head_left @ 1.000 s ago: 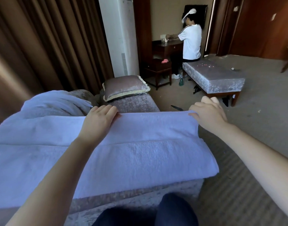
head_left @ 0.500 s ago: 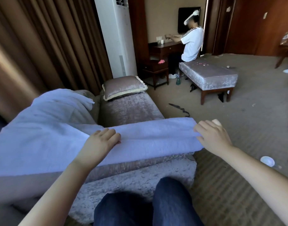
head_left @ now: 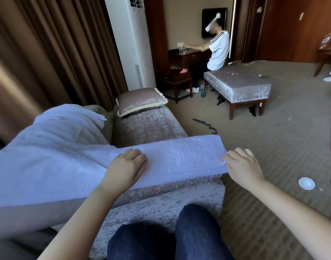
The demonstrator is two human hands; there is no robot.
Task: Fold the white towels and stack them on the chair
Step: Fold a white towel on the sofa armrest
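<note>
A white towel [head_left: 179, 154] lies folded into a long band across the front of the velvet chair seat [head_left: 147, 126]. My left hand [head_left: 126, 167] rests flat on the middle of the band, fingers straight. At the towel's right end my right hand [head_left: 240, 163] grips the edge, its fingertips curled under it. More white towel fabric [head_left: 54, 139] is bunched over the chair's left arm.
A pink cushion [head_left: 140, 101] lies at the back of the seat. A person sits on a velvet bench [head_left: 239, 85] at a dark desk. Brown curtains hang at left, beside a white floor air conditioner [head_left: 131, 42]. A small white lid [head_left: 306, 183] lies on the carpet.
Both hands have drawn the towel's far edge toward me, narrowing it from a wide sheet over the seat to a band at the front edge. The view has lifted.
</note>
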